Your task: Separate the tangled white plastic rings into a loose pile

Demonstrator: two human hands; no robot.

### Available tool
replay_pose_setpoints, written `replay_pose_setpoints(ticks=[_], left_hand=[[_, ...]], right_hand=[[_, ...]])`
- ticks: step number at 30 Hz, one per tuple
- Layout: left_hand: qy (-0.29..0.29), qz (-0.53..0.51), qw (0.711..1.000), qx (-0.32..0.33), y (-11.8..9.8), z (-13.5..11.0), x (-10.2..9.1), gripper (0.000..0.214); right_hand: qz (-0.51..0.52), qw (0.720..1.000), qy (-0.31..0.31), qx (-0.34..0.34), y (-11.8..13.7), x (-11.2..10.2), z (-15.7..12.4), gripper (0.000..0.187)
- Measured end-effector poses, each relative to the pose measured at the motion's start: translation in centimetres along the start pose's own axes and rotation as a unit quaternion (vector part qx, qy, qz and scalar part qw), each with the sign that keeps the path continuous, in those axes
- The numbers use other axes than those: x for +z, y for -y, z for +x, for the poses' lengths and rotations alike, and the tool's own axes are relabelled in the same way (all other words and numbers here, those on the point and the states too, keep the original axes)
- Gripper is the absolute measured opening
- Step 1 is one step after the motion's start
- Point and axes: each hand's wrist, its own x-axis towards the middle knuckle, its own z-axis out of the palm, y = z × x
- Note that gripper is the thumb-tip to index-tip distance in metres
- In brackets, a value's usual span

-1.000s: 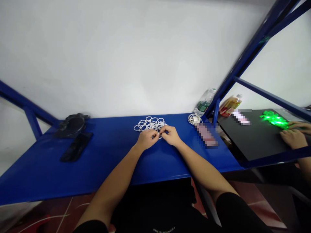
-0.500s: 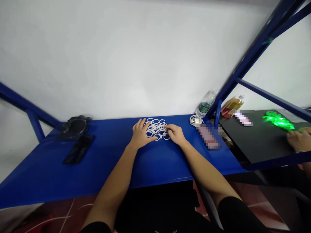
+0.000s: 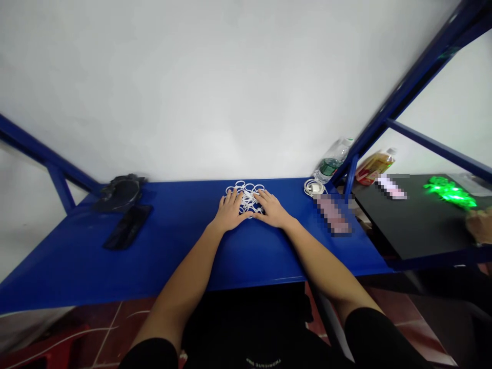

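Observation:
A cluster of thin white rings (image 3: 249, 188) lies on the blue tabletop (image 3: 180, 230), close to the wall. Over its left side rests my left hand (image 3: 229, 211), fingers stretched out and apart. My right hand (image 3: 272, 210) lies over the right side, its fingers also extended. The thumbs point toward each other and come close together at the front of the rings. Both palms hide part of the cluster. Whether the rings are joined together is too small to tell.
To the left are a black round object (image 3: 121, 192) and a dark phone-like slab (image 3: 128, 226). On the right stand a white coiled cable (image 3: 314, 188), a water bottle (image 3: 333, 161) and a blurred pink item (image 3: 333, 214). Another person's hand (image 3: 480, 225) is near glowing green lights (image 3: 450, 192).
My right hand has gone from curled fingers at the rings to lying spread over them. My left hand has shifted slightly, still spread. The camera view has moved a little.

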Motion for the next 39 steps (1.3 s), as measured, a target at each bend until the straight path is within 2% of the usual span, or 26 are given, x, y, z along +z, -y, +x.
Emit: replay_pose_setpoints(ticks=[5, 9, 11, 14, 20, 22, 27, 32, 36, 39], left_hand=[[0.01, -0.011, 1.0, 0.004, -0.7, -0.2, -0.3, 0.087], [0.005, -0.011, 1.0, 0.011, -0.6, -0.2, -0.3, 0.09], [0.004, -0.008, 1.0, 0.011, -0.5, -0.2, -0.2, 0.091], [0.005, -0.004, 1.0, 0.014, -0.5, -0.3, -0.1, 0.091], [0.004, -0.005, 1.0, 0.014, -1.0, -0.3, -0.4, 0.089], [-0.024, -0.012, 0.999, 0.019, -1.3, -0.3, -0.8, 0.083], [-0.161, -0.094, 0.979, 0.08, -2.3, -0.4, -2.1, 0.049], [-0.21, -0.147, 0.956, 0.144, -2.8, -0.5, -2.5, 0.029], [-0.255, -0.155, 0.943, 0.146, -2.9, -0.5, -2.3, 0.023], [-0.282, -0.163, 0.935, 0.143, -2.9, -0.5, -2.2, 0.022]], right_hand=[[-0.017, 0.999, -0.033, -0.021, -0.7, 0.1, -0.2, 0.079], [-0.022, 0.996, -0.073, -0.044, -0.7, -0.4, 0.2, 0.046], [-0.022, 0.994, -0.089, -0.053, -0.6, -0.8, 0.3, 0.037], [-0.023, 0.992, -0.113, -0.047, -0.4, -1.3, 0.4, 0.031], [0.0, 0.988, -0.15, -0.041, 0.0, -1.6, 0.1, 0.03], [0.007, 0.986, -0.16, -0.038, 0.1, -1.6, 0.0, 0.029], [0.027, 0.982, -0.172, -0.071, 0.7, -2.0, 0.0, 0.03], [0.038, 0.981, -0.164, -0.101, 1.7, -2.0, 0.1, 0.029], [0.06, 0.977, -0.169, -0.117, 2.1, -2.2, 0.0, 0.024], [0.078, 0.971, -0.191, -0.119, 2.5, -2.6, -0.2, 0.028]])
